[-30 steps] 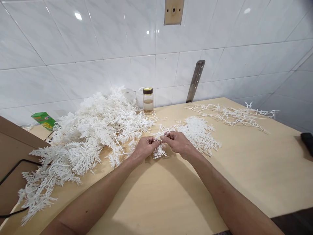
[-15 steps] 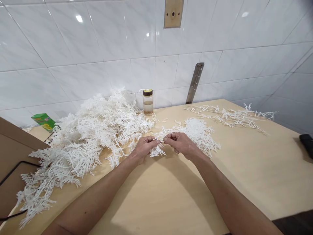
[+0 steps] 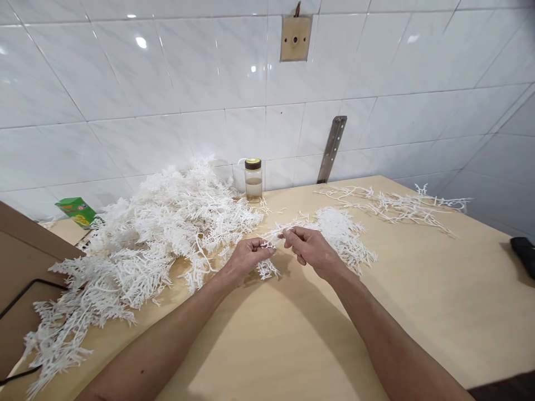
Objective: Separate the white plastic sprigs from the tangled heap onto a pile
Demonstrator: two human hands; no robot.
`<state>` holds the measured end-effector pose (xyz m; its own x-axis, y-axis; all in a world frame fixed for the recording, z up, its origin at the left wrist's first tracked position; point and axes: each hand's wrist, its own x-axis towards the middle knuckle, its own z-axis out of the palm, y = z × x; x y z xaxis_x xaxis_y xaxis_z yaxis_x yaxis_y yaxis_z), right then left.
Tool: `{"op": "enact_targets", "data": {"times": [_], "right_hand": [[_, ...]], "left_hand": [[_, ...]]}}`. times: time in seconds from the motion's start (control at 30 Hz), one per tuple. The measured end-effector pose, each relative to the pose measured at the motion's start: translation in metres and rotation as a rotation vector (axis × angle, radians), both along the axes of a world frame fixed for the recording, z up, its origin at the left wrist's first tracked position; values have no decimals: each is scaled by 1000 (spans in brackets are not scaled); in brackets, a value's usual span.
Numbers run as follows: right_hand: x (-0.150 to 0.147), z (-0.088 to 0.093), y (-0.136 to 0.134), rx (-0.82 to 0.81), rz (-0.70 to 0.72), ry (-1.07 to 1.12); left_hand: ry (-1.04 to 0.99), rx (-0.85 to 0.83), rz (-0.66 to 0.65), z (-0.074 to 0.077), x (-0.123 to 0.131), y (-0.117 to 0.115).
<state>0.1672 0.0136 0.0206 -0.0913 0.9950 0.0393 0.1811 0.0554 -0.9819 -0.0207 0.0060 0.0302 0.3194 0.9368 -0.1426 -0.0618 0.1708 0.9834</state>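
My left hand (image 3: 247, 257) is closed in a pinch on a white plastic sprig (image 3: 268, 245), whose thin forked tips show between thumb and forefinger. Just to its right, my right hand (image 3: 310, 249) has thumb and forefinger pressed together; whatever they pinch is too small to make out. Below the left fingers, a small feathery white piece (image 3: 267, 269) shows near the tabletop. Beyond and beside the right hand lies a pile of short white snippets (image 3: 340, 234). A large heap of feathery white plastic branches (image 3: 167, 223) spreads to the left of my left hand.
Bare white stems (image 3: 401, 203) lie at the back right of the wooden table (image 3: 418, 301). A bottle of liquid (image 3: 253, 184) stands by the tiled wall, near a metal bracket (image 3: 332, 149). A green box (image 3: 77, 211), a brown board (image 3: 29, 267) and a black object (image 3: 523, 256) are at the sides.
My hands have drawn slightly apart, and the left fingertips have turned so the sprig's forked tips show. The view has tilted up a little.
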Motion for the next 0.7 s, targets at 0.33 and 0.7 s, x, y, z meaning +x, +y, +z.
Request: {"op": "enact_targets", "data": {"times": [0.33,0.7], "right_hand": [[3,-1,0,60,22,-214],[4,-4,1,-14,13,-220]], "left_hand": [[8,-30,-82,3,0,-3],[12,-22,-108,-1,-6,2]]}}
